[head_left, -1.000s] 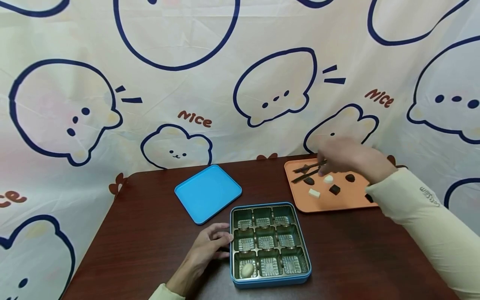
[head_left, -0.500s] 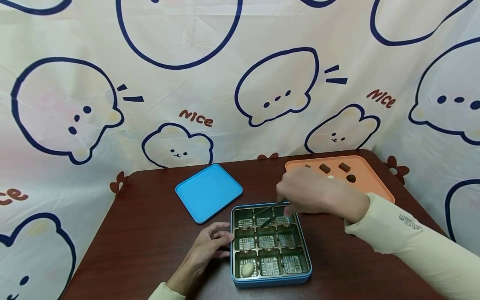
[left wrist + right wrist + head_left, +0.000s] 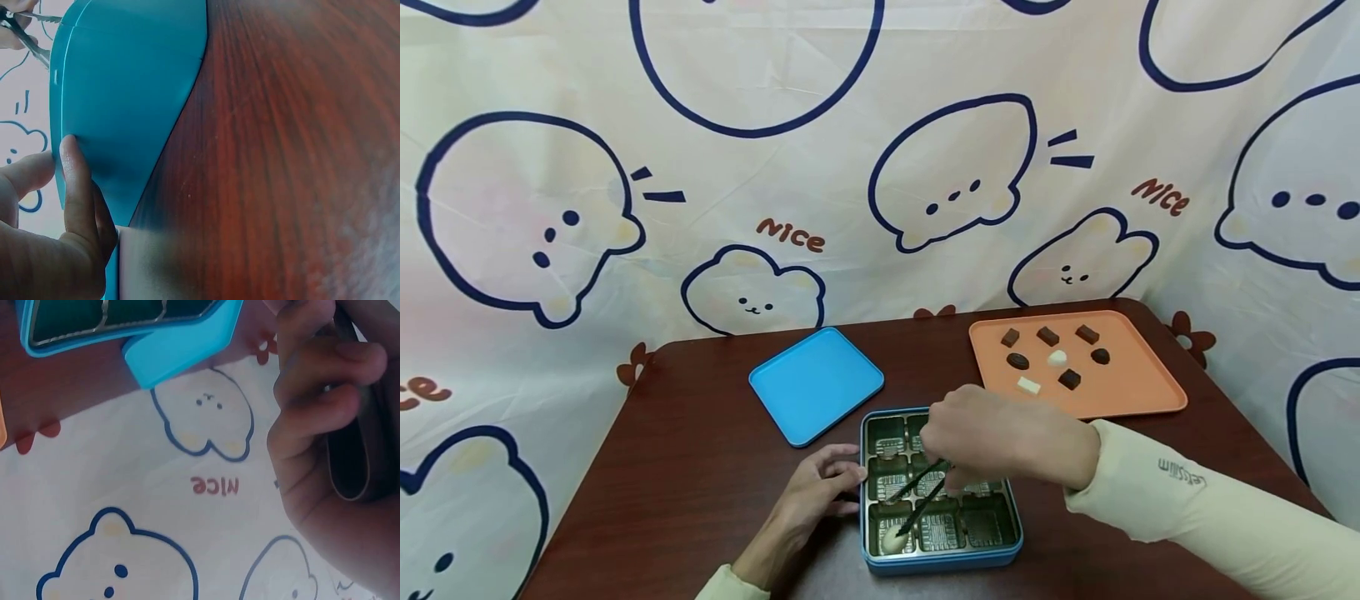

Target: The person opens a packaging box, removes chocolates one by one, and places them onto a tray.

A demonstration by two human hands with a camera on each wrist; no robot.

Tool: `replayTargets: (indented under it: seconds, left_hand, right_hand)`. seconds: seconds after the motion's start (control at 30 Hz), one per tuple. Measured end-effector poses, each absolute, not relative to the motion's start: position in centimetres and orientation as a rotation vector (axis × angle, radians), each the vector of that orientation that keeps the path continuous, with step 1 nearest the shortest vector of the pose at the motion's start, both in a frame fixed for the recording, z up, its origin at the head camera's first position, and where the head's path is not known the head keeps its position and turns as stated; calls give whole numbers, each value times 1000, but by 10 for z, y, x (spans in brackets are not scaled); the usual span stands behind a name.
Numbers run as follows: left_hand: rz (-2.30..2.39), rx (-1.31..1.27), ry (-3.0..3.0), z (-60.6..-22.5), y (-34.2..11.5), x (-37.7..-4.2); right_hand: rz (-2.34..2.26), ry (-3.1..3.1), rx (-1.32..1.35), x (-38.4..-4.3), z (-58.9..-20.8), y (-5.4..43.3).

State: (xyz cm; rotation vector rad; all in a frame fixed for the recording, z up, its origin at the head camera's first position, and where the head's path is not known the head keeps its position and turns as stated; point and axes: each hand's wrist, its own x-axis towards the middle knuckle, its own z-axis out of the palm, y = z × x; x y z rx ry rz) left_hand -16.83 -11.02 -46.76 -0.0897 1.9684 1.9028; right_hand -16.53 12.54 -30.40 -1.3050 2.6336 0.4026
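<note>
A blue tin box [image 3: 942, 560] with a gold divided insert stands at the table's front. One pale egg-shaped sweet [image 3: 893, 542] lies in its front left compartment. My left hand [image 3: 812, 496] rests against the box's left side; in the left wrist view, fingers [image 3: 76, 181] lie along the outer wall and the thumb is at the rim. Over the box, my right hand [image 3: 977, 437] grips dark tongs [image 3: 921, 504]. Their tips are spread apart, one at or just over the sweet. In the right wrist view, curled fingers hold the rounded end of the tongs [image 3: 350, 459].
An orange tray [image 3: 1138, 392] at the back right carries several brown, dark and white chocolates [image 3: 1070, 379], spaced apart. A light blue lid [image 3: 816, 387] lies behind the box to the left. A patterned cloth [image 3: 760, 192] hangs behind the dark wooden table [image 3: 692, 467].
My right hand has moved left and toward me with the tongs, from over the orange tray to over the box. The tongs tips have come down to the sweet. My left hand stays put.
</note>
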Motion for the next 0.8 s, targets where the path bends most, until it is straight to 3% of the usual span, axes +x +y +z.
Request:
replayTargets:
  seconds: [0.8]
  left_hand:
    - [1905,-106,1960,-468,-111,-168]
  right_hand:
    - [712,2588,-1323,-160,-336,93]
